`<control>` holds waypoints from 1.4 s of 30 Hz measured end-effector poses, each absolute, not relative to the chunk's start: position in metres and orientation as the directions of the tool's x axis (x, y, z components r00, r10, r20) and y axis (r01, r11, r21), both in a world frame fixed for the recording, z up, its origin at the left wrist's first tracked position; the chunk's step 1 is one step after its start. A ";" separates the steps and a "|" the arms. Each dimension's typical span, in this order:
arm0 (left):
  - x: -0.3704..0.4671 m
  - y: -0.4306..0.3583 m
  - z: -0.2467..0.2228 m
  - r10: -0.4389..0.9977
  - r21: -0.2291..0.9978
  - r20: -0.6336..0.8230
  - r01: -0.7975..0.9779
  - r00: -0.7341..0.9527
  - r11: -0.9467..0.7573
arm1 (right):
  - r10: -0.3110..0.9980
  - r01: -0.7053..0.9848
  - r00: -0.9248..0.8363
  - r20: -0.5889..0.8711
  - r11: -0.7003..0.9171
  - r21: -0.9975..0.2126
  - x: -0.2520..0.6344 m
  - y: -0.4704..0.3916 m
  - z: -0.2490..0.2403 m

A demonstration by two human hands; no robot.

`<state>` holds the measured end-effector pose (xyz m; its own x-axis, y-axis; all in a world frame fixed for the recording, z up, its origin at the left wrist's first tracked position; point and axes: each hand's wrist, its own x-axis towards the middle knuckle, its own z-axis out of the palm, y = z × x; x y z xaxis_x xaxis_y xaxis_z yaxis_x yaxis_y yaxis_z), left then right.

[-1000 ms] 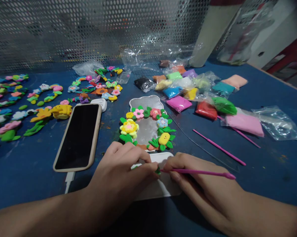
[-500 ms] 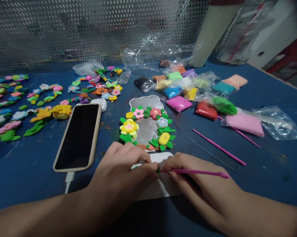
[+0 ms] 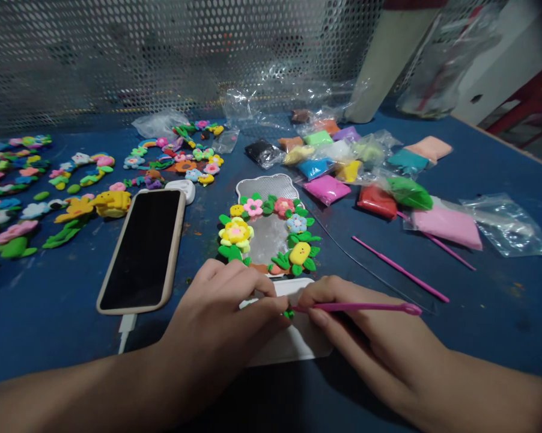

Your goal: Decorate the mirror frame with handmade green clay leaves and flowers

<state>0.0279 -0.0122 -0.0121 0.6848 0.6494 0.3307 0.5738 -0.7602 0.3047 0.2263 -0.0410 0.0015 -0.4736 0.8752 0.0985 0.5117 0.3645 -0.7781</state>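
My right hand [image 3: 365, 343] grips a pink clay modelling tool [image 3: 370, 307] like a pen, its tip pointing left. That tip meets a small green clay piece [image 3: 289, 314] at the fingertips of my left hand [image 3: 221, 313]. My left thumb and fingers are closed around the piece, hiding most of it. Both hands work over a white board [image 3: 302, 346] lying on the table. Just beyond the board is a mirror [image 3: 268, 237] with green leaves, flowers and yellow clay figures round its edge.
Left of my hands lies a phone [image 3: 145, 249] with a cable. Clay decorations [image 3: 75, 209] spread over the far left. At the right are a second pink tool [image 3: 399, 269] and several bagged clay packs [image 3: 327, 189]. A perforated metal panel [image 3: 185, 54] stands behind.
The pink tool has tilted slightly, its rear end lower and a little further right. My right hand has shifted slightly with it; my left hand holds almost still.
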 end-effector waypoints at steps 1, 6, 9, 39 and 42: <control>0.028 -0.012 -0.013 0.651 0.311 0.340 0.572 0.679 -0.759 | 0.874 0.509 -0.476 0.099 0.366 -0.779 0.226 -0.041 0.001; 0.030 -0.011 -0.013 0.652 0.321 0.353 0.568 0.671 -0.758 | 0.873 0.491 -0.479 0.096 0.357 -0.794 0.226 -0.041 -0.003; 0.030 -0.011 -0.012 0.656 0.323 0.349 0.571 0.670 -0.755 | 0.875 0.502 -0.478 0.080 0.347 -0.792 0.227 -0.042 -0.002; 0.028 -0.011 -0.017 0.684 0.357 0.338 0.584 0.647 -0.729 | 0.882 0.467 -0.460 0.103 0.339 -0.816 0.227 -0.040 0.001; 0.027 -0.011 -0.016 0.675 0.347 0.351 0.579 0.649 -0.738 | 0.881 0.472 -0.464 0.095 0.337 -0.815 0.228 -0.042 -0.002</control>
